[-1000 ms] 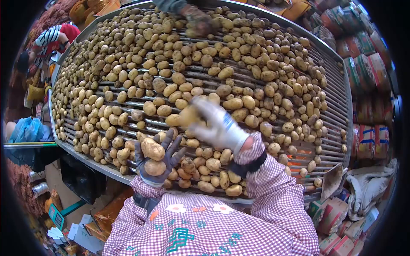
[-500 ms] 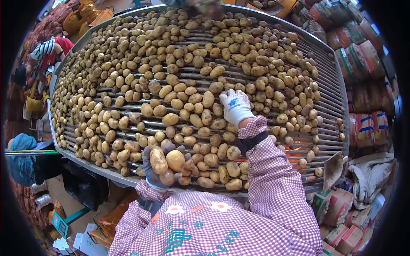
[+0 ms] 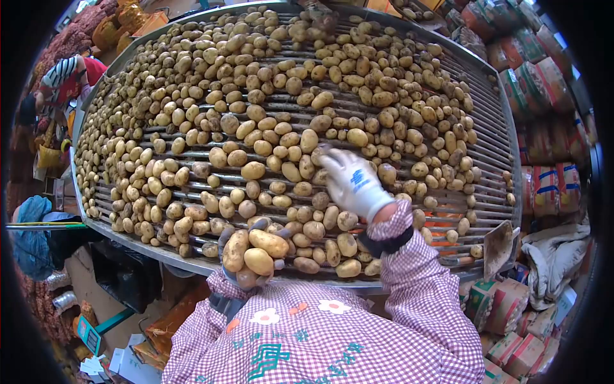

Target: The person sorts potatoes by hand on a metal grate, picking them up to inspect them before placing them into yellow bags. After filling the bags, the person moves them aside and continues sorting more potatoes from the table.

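"What did the left hand (image 3: 259,224) have?"

"A full load. At seven o'clock, its dark-gloved fingers were curled round a heap of potatoes (image 3: 259,262), close against the checked clothing (image 3: 396,333)."

"And the right?"

"The white-gloved right hand (image 3: 352,182) was just off centre toward three o'clock, palm down, fingers pointing to ten. Its tips met a single potato (image 3: 318,155), but blur hid the grip, so I couldn't tell whether they had closed on it."

"Which step was that?"

"Gathering by hand, I judged: the right reached while the left stored."

"What did the next move call for?"

"In my view, a sure pinch from the right and a level left palm, since that heap looked apt to roll."

"And farther out?"

"Loose potatoes (image 3: 253,170) covered much of the barred table (image 3: 486,141). At twelve, a co-worker's hand (image 3: 320,17) blurred over its far edge. At ten, beyond the rim, a striped sleeve (image 3: 61,70) showed; at three, red-and-white packs (image 3: 545,185) stood stacked."
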`<state>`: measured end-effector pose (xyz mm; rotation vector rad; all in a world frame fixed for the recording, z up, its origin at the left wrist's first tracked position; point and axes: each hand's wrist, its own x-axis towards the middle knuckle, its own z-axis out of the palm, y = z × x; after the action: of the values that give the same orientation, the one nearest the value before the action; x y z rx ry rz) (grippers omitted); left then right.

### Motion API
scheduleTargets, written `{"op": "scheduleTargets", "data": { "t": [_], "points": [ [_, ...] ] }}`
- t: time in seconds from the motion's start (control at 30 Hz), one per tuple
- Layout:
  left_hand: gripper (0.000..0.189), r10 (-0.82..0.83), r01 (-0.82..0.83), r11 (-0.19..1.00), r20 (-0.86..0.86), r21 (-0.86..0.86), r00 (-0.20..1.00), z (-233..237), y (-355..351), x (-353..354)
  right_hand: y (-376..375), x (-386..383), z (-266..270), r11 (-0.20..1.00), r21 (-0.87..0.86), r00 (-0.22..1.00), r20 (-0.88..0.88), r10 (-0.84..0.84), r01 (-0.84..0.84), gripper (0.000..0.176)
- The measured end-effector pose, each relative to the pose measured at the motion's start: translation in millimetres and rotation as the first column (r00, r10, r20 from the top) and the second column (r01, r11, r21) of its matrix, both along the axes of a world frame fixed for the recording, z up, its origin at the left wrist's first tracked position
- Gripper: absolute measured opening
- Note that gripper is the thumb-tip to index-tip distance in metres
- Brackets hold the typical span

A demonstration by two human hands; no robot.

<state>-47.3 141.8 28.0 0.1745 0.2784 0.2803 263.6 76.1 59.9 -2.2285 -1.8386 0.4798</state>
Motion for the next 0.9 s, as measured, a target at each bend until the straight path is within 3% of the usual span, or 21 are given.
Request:
{"op": "scheduleTargets", "data": {
  "t": [0.07, 0.1, 0.17, 0.2, 0.23, 0.3, 0.37, 0.4, 0.43, 0.47, 0.5, 0.57, 0.63, 0.67, 0.7, 0.73, 0.8, 0.83, 0.9],
  "points": [
    [0.075, 0.037, -0.037, 0.999, -0.006, -0.006, 0.999, 0.0, 0.1, -0.3, 1.9, 30.9, -19.3, 0.926, -0.376, 0.992, 0.121, 0.026, 0.022, 0.062],
    [0.076, 0.054, -0.055, 0.998, -0.013, -0.012, 0.998, 0.2, -0.6, -1.7, -3.2, 41.2, -41.4, 0.946, -0.324, 0.988, 0.152, 0.038, 0.013, 0.063],
    [0.078, 0.096, -0.097, 0.995, -0.031, -0.021, 0.995, 0.3, -2.5, -5.2, 3.7, 58.7, -36.3, 0.938, -0.338, 0.996, 0.025, 0.084, -0.071, 0.061],
    [0.081, 0.139, -0.135, 0.985, 0.028, -0.109, 0.990, -4.5, -3.2, -6.2, 3.9, 65.5, -38.8, 0.964, -0.260, 0.998, -0.010, 0.061, -0.061, 0.059],
    [0.082, 0.186, -0.187, 0.982, -0.132, 0.006, 0.974, -5.8, -6.3, -7.3, 6.4, 73.1, -36.9, 0.966, -0.251, 0.994, -0.104, 0.043, -0.068, 0.053],
    [0.079, 0.148, -0.147, 0.989, -0.064, 0.028, 0.987, -14.7, -4.8, -11.2, 5.4, 72.7, -49.8, 0.980, -0.194, 0.933, -0.344, -0.108, 0.042, 0.049],
    [0.077, 0.153, -0.153, 0.988, 0.003, -0.026, 0.988, 11.7, -3.2, -1.6, 2.6, 53.7, -51.0, 0.975, -0.083, 0.697, -0.686, -0.207, 0.207, 0.048],
    [0.075, 0.153, -0.148, 0.986, 0.071, -0.081, 0.986, 24.8, -2.6, 5.8, -2.8, 42.6, -62.8, 0.955, -0.005, 0.507, -0.846, -0.163, 0.298, 0.048],
    [0.073, 0.109, -0.130, 0.961, 0.098, 0.243, 0.989, 29.1, 0.7, 15.7, -9.4, 33.1, -75.5, 0.941, 0.032, 0.323, -0.943, -0.084, 0.337, 0.049],
    [0.074, 0.289, -0.283, 0.954, 0.062, -0.096, 0.955, 22.0, -5.0, 13.2, -20.5, 20.6, -86.1, 0.938, -0.048, 0.119, -0.988, -0.094, 0.342, 0.049],
    [0.074, 0.445, -0.416, 0.810, -0.030, -0.414, 0.895, 10.1, -11.0, 8.1, -29.5, 4.5, -91.3, 0.935, -0.134, -0.094, -0.990, -0.109, 0.328, 0.049],
    [0.078, 0.302, -0.269, 0.937, 0.127, -0.224, 0.945, -14.4, -4.4, 2.5, -21.9, -51.4, -57.1, 0.927, -0.020, 0.004, -1.000, -0.023, 0.375, 0.050],
    [0.080, 0.270, -0.250, 0.954, 0.110, -0.162, 0.957, 24.7, -1.4, 2.3, -20.1, -84.5, -38.5, 0.943, 0.045, 0.364, -0.928, -0.083, 0.330, 0.050],
    [0.066, 0.369, -0.367, 0.929, -0.082, 0.038, 0.926, 29.1, -4.1, 15.4, -20.0, -105.5, -28.6, 0.934, 0.066, 0.368, -0.927, -0.073, 0.352, 0.049],
    [0.076, 0.466, -0.402, 0.852, 0.134, -0.336, 0.874, 14.9, -5.2, 5.7, -21.3, -122.5, -18.5, 0.924, 0.087, 0.373, -0.926, -0.064, 0.373, 0.048],
    [0.074, 0.439, -0.411, 0.870, 0.048, -0.274, 0.897, 12.9, -2.7, 1.1, -22.2, -127.4, -21.0, 0.929, 0.209, 0.571, -0.821, -0.003, 0.306, 0.051],
    [0.068, 0.424, -0.422, 0.876, -0.045, -0.233, 0.904, 17.7, 1.0, -3.0, -22.8, -135.6, -9.4, 0.952, 0.277, 0.738, -0.668, 0.095, 0.127, 0.054],
    [0.065, 0.461, -0.460, 0.887, 0.023, -0.041, 0.887, 15.8, -0.8, -8.2, -22.3, -138.8, 0.9, 0.963, 0.270, 0.820, -0.554, 0.144, 0.014, 0.055],
    [0.059, 0.539, -0.548, 0.805, -0.106, -0.228, 0.836, 15.2, -1.8, -17.7, -19.9, -148.7, 6.8, 0.964, 0.255, 0.828, -0.524, 0.201, -0.072, 0.057]
  ]
}}
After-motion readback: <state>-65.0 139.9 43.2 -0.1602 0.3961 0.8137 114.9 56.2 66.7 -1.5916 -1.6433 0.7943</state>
